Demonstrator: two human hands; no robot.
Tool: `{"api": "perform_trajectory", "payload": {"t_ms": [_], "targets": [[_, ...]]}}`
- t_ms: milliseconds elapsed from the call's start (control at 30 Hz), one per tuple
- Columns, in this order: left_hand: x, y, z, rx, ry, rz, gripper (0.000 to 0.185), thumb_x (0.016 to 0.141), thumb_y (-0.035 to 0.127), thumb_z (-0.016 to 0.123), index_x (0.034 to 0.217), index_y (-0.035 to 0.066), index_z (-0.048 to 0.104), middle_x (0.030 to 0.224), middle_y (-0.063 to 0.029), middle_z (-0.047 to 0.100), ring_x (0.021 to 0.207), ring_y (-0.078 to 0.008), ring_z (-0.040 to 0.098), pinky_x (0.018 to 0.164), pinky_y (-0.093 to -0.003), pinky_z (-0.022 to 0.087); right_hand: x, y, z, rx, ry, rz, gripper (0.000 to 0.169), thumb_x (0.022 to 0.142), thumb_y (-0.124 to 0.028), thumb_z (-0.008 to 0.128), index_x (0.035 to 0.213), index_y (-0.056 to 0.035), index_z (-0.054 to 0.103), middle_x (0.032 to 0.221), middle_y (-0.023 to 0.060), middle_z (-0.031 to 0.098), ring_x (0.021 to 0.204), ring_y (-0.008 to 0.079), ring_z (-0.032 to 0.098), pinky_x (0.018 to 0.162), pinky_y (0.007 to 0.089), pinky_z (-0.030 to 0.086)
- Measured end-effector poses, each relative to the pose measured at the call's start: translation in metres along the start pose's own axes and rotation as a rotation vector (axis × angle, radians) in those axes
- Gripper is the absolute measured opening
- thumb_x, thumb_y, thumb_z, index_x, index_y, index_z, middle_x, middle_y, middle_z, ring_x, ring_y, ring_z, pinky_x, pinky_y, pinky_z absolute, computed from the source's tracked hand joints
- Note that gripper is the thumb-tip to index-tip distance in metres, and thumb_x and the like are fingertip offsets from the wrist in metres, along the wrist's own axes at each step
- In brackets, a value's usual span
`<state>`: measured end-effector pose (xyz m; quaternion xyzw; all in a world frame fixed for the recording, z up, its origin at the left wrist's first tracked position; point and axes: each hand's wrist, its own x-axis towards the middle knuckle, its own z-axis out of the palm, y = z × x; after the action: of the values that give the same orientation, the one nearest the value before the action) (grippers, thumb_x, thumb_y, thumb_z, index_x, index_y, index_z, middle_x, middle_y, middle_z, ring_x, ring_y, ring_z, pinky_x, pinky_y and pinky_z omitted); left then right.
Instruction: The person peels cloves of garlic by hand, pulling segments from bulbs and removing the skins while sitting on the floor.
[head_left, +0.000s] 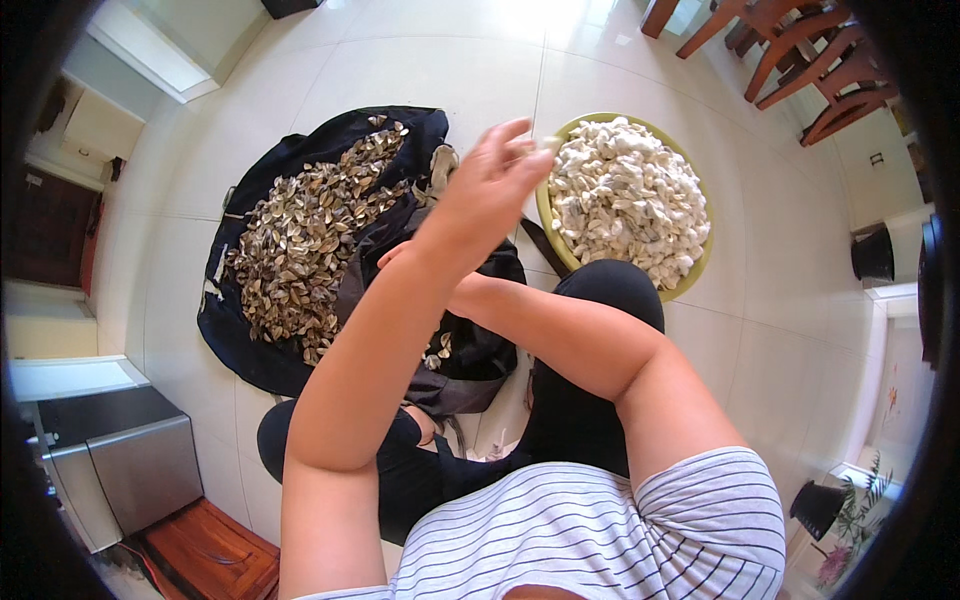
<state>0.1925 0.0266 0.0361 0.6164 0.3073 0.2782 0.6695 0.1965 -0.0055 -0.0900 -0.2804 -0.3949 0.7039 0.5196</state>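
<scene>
My left hand (504, 166) is raised at the near left rim of a yellow-green basin (545, 225), with a small pale piece (552, 142) between thumb and fingers. In the basin is a heap of white, fluffy-looking pieces (630, 195). My right hand (466, 294) is crossed under my left forearm, over dark cloth, and mostly hidden; what it holds cannot be seen. To the left, a pile of brown split husks or shells (292, 247) lies on a black cloth or bag (225, 330). A few paler pieces (437, 352) lie in the dark fabric between my knees.
My bent knees in black trousers flank the dark fabric (472, 394). A dark strap (544, 247) lies beside the basin on the tiled floor (420, 71). Wooden chairs (795, 60) stand at the upper right, a metallic cabinet or appliance (142, 469) at the lower left, and a potted plant at the lower right.
</scene>
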Motion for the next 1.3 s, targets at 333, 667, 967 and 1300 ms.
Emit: {"api": "perform_trajectory", "payload": {"t_ms": [333, 667, 967, 1300], "targets": [[-0.041, -0.009, -0.045, 0.189, 0.166, 0.058, 0.040, 0.090, 0.022, 0.053, 0.120, -0.004, 0.047, 0.117, -0.0177, 0.055, 0.109, -0.0212, 0.053, 0.092, -0.0311, 0.042, 0.015, 0.001, 0.000, -0.298, 0.294, 0.223, 0.014, 0.085, -0.013, 0.058, 0.091, -0.0012, 0.062, 0.076, 0.0083, 0.062, 0.058, 0.0137, 0.060, 0.051, 0.0267, 0.052], [-0.124, -0.010, -0.120, -0.043, 0.426, -0.003, 0.015, 0.090, 0.011, 0.051, 0.094, -0.002, 0.059, 0.087, -0.0060, 0.064, 0.078, -0.0101, 0.059, 0.076, -0.0223, 0.047, 0.055, 0.045, -0.018, -0.632, 0.418, 0.458, 0.019, 0.083, -0.005, 0.052, 0.096, 0.0031, 0.062, 0.073, 0.0105, 0.063, 0.057, 0.0164, 0.061, 0.050, 0.0294, 0.050], [-0.159, 0.003, -0.174, -0.489, 0.696, 0.135, 0.014, 0.090, 0.012, 0.050, 0.097, 0.002, 0.058, 0.086, -0.0074, 0.063, 0.074, -0.0109, 0.058, 0.071, -0.0241, 0.049, 0.141, 0.067, 0.016, -0.494, 0.304, 0.126, 0.031, 0.087, -0.012, 0.057, 0.115, 0.0022, 0.054, 0.088, 0.0085, 0.062, 0.071, 0.0150, 0.060, 0.060, 0.0292, 0.051], [-0.164, 0.002, -0.167, -0.628, 0.687, -0.017, 0.017, 0.091, 0.018, 0.048, 0.096, 0.004, 0.057, 0.083, -0.0042, 0.056, 0.070, -0.0108, 0.049, 0.070, -0.0282, 0.043, 0.023, 0.178, -0.096, -1.389, 0.192, 0.604, 0.046, 0.074, -0.005, 0.066, 0.118, -0.0079, 0.052, 0.120, 0.0159, 0.050, 0.103, 0.0334, 0.054, 0.085, 0.0402, 0.047]]}}
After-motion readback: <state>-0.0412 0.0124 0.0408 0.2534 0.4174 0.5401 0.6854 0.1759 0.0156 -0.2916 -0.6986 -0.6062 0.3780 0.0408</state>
